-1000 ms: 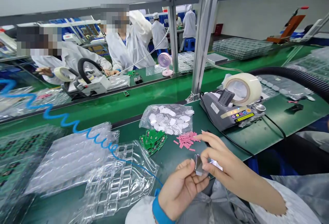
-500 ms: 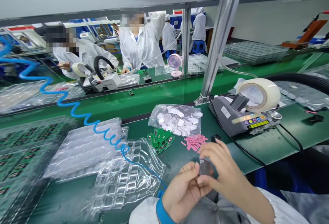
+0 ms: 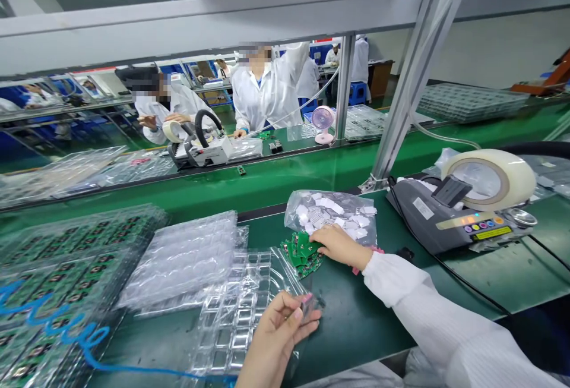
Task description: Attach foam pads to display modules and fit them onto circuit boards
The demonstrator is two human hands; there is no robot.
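Note:
My left hand (image 3: 278, 331) pinches a small flat module (image 3: 308, 306) with a pink strip at its top edge, held over the corner of a clear blister tray (image 3: 231, 311). Stretched forward, my right hand (image 3: 339, 244) rests its fingers on a small pile of green circuit boards (image 3: 299, 249). Just behind that pile lies a clear bag of white pads (image 3: 332, 214). A few pink strips (image 3: 366, 255) peek out beside my right wrist.
A grey tape dispenser (image 3: 449, 221) carrying a large clear tape roll (image 3: 492, 179) stands at right, its black cable trailing across the green mat. Stacked trays of boards (image 3: 57, 257) fill the left. A blue coiled hose (image 3: 48, 328) lies lower left. Other people work beyond the conveyor.
My right hand let go of the module and reached forward to the green boards. The left hand keeps the module, now lower over the tray. The view swung left and up.

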